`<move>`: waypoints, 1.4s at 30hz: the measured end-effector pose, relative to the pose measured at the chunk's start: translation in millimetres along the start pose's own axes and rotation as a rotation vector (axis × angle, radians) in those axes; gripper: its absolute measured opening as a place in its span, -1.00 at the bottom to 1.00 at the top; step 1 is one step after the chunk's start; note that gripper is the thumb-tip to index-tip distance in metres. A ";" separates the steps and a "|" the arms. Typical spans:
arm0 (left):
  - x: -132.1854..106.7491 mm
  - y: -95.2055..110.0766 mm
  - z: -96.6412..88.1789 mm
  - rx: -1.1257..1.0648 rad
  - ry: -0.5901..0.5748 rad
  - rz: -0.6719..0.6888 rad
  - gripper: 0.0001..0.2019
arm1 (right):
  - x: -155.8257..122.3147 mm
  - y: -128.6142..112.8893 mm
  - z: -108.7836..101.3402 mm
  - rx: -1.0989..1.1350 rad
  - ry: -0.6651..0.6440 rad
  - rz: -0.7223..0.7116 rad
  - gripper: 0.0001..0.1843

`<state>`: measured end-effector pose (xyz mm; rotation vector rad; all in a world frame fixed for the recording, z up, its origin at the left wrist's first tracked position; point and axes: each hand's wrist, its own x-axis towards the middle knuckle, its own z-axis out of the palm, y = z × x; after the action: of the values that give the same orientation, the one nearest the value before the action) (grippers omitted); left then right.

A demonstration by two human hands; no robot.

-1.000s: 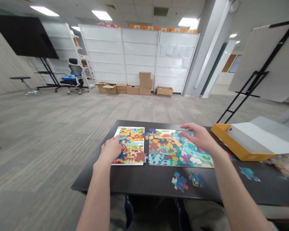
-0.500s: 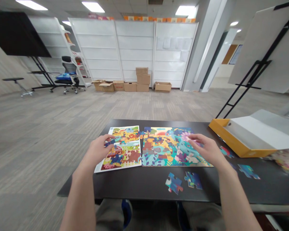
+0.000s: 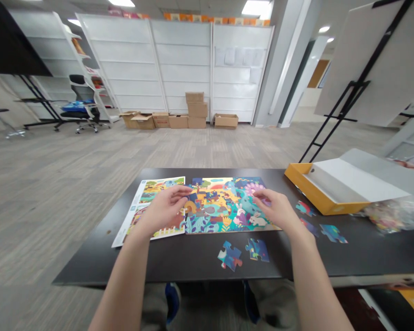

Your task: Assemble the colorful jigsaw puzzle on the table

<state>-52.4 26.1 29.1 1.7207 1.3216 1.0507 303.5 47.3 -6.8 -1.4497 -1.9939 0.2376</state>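
A jigsaw puzzle [image 3: 224, 207], mostly assembled with a jungle-animal scene in bright teal, yellow and purple, lies flat on a black table [image 3: 89, 269], at about 12 o'clock from the person's lap. A printed picture sheet [image 3: 133, 227] lies at the puzzle's 9 o'clock, its right edge just touching or nearly touching the puzzle. The left hand [image 3: 163, 209] sits over the puzzle's left side and the sheet's right side, fingers together and slightly curled, pointing toward 3 o'clock. A dark blue puzzle piece [image 3: 193, 198] shows right at its fingertips, but whether they pinch it I cannot tell. The right hand [image 3: 274, 209] rests at the puzzle's lower right, fingers loosely spread and bent, with nothing visibly pinched. Two loose pieces [image 3: 229, 256] [image 3: 257, 250] lie on the table at the puzzle's 6 o'clock, just below its edge. Three more pieces [image 3: 305, 208] [image 3: 309, 226] [image 3: 332, 233] lie at about 3 o'clock from the right hand. Farther toward 2 o'clock sit a yellow puzzle box [image 3: 317, 193] with a white inner liner and a clear plastic bag [image 3: 382, 214] holding colourful contents. Cardboard boxes [image 3: 196, 110] stand on the floor well beyond the table, at 12 o'clock.
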 end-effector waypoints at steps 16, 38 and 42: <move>7.8 -30.1 -36.0 0.280 0.431 -0.160 -0.71 | 0.6 -1.0 3.2 0.032 -0.002 -0.049 -0.80; -26.8 -19.6 -36.8 0.476 -0.186 -0.057 -0.66 | 6.0 0.6 9.5 0.038 -0.008 -0.062 -0.78; -27.3 -18.8 -28.5 0.478 -0.210 -0.076 -0.63 | 4.2 0.3 8.9 0.030 -0.024 -0.063 -0.77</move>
<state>-89.6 5.3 19.3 2.0382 1.5697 0.5140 297.6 53.2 -12.1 -1.3690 -2.0427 0.2573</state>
